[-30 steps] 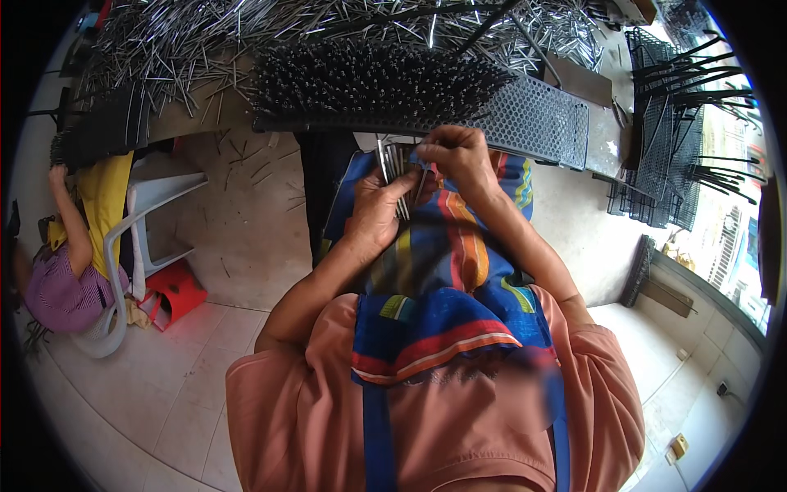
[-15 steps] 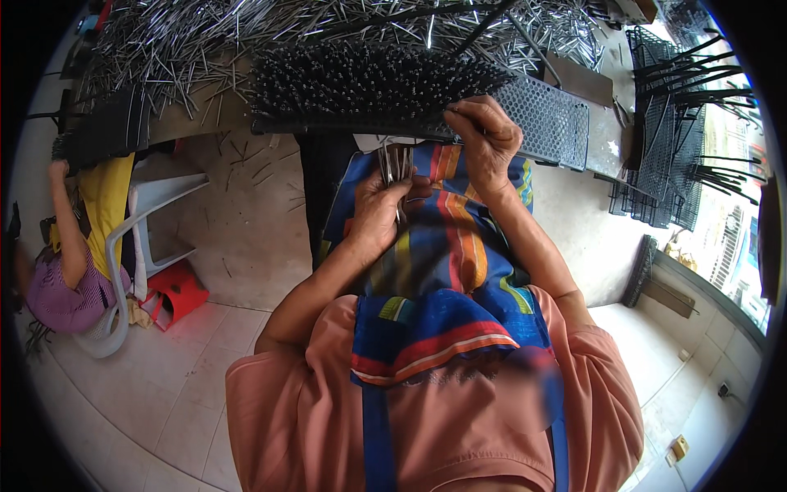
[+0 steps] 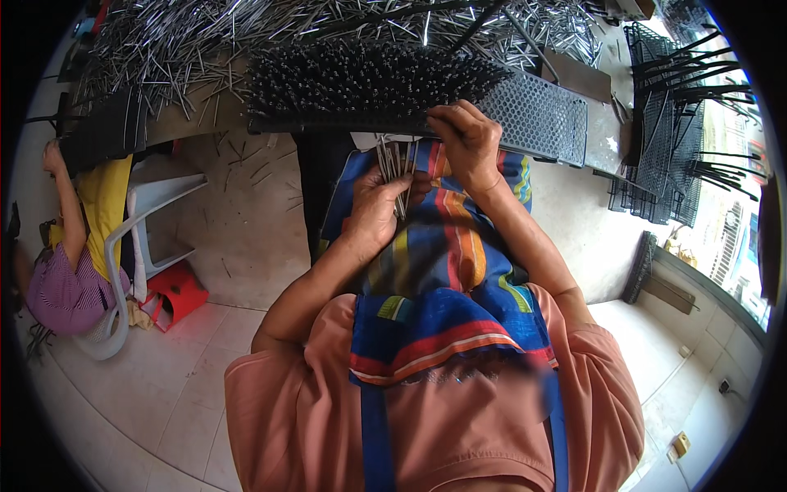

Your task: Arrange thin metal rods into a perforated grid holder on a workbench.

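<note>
My left hand (image 3: 379, 205) is closed round a bundle of thin metal rods (image 3: 395, 164), which stick up past the thumb above my lap. At the front edge of a perforated metal rack (image 3: 537, 115), my right hand (image 3: 471, 143) has thumb and fingertips pinched together. Whatever may be between those fingertips is too small to make out. Dense rows of dark rods (image 3: 361, 82) stand upright in the rack's left and middle part, while bare holes show at its right end. A striped apron (image 3: 447, 221) covers my lap below both hands.
Behind the rack lies a large heap of loose metal rods (image 3: 205, 33). Black mesh racks (image 3: 668, 123) stand at the right. At the left, another person (image 3: 70, 279) sits on a grey plastic chair (image 3: 119, 246) near a red bag (image 3: 179, 295). Some rods lie scattered on the floor.
My right hand has shifted a little left along the rack's front edge, still pinched. My left hand keeps the bundle, whose rods now tilt and spread slightly differently.
</note>
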`<state>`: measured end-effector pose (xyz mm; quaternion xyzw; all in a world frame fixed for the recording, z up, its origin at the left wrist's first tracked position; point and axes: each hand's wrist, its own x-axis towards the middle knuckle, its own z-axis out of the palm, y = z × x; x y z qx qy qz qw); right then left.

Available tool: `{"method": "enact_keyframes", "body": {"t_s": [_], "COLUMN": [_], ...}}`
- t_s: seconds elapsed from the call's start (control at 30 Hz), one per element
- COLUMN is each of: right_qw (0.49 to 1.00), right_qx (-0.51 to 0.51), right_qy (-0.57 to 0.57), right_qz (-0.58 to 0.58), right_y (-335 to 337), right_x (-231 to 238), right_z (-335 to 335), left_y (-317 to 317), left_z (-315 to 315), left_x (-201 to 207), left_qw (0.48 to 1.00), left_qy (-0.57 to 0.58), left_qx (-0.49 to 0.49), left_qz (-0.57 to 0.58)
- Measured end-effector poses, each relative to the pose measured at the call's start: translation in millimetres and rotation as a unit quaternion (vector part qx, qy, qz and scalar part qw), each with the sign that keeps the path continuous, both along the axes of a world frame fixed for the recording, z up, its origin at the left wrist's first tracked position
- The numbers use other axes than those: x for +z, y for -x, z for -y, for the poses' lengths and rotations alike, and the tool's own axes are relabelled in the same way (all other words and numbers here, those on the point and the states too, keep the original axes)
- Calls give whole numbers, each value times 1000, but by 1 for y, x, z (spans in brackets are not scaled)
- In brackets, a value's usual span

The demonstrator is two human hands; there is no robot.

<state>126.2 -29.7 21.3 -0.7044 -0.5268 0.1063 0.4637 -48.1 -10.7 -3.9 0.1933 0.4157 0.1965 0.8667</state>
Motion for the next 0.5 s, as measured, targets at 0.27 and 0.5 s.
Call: {"method": "enact_keyframes", "body": {"t_s": [0.27,0.5], "right_qw": [914,913], "right_qx": [51,-122], "right_qy": [227,-26], "right_qz": [-334,-389], "right_y": [2,-15], "right_x": [0,7], "right_z": [28,34], "left_y": [-14,-12], "left_z": [0,5], "left_x": [9,2], "left_qw": [999,998], "left_qy": [-11,-18], "left_qx": [-23,-20], "left_qz": [39,-60]}}
